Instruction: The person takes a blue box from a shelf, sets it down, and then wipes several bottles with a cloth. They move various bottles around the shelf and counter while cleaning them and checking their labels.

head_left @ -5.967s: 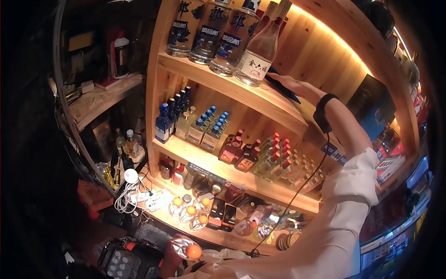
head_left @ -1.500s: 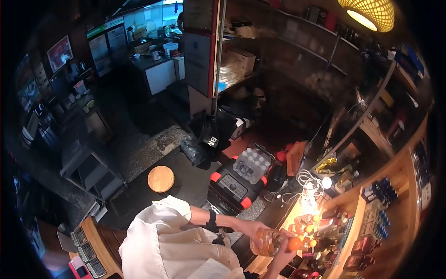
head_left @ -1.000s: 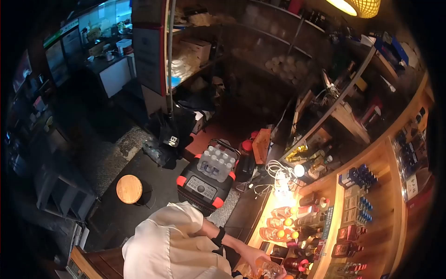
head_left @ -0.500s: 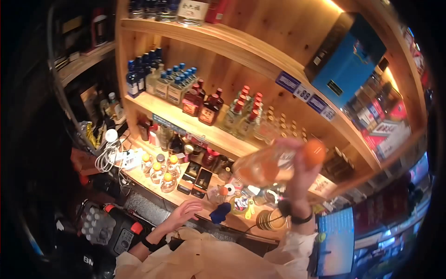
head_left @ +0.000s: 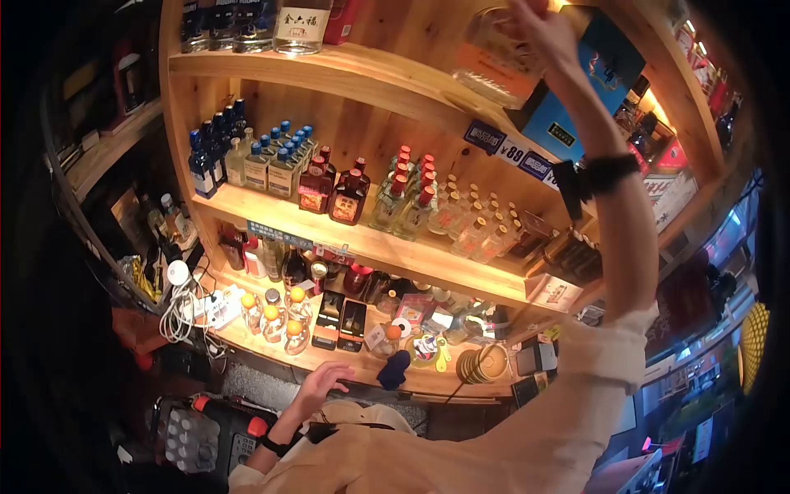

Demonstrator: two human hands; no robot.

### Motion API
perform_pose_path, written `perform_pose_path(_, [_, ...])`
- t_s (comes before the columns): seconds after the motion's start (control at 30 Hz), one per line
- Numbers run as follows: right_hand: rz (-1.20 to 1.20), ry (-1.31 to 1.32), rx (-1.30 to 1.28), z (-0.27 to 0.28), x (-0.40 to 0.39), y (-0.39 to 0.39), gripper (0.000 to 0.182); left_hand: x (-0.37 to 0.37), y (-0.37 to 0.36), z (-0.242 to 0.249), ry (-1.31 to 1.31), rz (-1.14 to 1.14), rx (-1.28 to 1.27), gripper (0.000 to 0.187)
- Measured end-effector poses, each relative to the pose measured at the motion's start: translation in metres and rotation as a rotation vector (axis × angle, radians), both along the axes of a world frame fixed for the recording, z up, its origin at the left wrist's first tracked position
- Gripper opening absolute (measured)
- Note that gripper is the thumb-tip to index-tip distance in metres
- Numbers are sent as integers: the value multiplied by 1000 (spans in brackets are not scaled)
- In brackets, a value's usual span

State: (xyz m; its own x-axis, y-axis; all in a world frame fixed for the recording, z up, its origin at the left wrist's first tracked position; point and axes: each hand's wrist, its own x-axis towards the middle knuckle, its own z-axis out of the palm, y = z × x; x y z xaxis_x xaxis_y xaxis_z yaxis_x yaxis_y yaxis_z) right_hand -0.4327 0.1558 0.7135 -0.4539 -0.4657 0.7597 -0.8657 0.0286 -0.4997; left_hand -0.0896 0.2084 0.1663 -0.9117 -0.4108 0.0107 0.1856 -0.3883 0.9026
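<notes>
My right hand point(head_left: 543, 34) is raised to the upper shelf point(head_left: 370, 74) and grips a large clear bottle point(head_left: 498, 62) with an orange label. The bottle stands or hovers at the shelf's edge, left of a blue box point(head_left: 605, 70); contact with the board cannot be made out. Low in front of the counter, my left hand point(head_left: 319, 387) holds nothing, its fingers apart and slightly curled. A dark blue cloth-like item point(head_left: 393, 370) lies to its right on the counter.
Small bottles with orange caps point(head_left: 271, 323) and black devices point(head_left: 353, 323) stand on the counter point(head_left: 329, 354). Rows of bottles point(head_left: 350, 193) fill the middle shelf. White cables point(head_left: 185, 309) hang at the left. Below is a payment terminal or phone point(head_left: 244, 449).
My right hand has carried the bottle up from counter height to the upper shelf, with my arm now stretched out. My left hand stays low with its fingers apart. The view has shifted slightly.
</notes>
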Motion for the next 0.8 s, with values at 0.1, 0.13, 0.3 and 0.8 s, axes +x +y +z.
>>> perform_pose_path(0.1, [-38, 73, 189, 0, -41, -31, 50, 16, -8, -5, 19, 79, 14, 40])
perform_pose_path(0.13, [-42, 84, 184, -3, -55, -41, 50, 21, -8, -9, 14, 129, 36, 39])
perform_pose_path(0.3, [-96, 79, 209, -16, -91, -72, 54, 39, -21, -18, -47, 214, 85, 39])
perform_pose_path(0.8, [-212, 141, 558, -38, -102, -80, 145, 29, -58, -33, 71, 74, -41, 43])
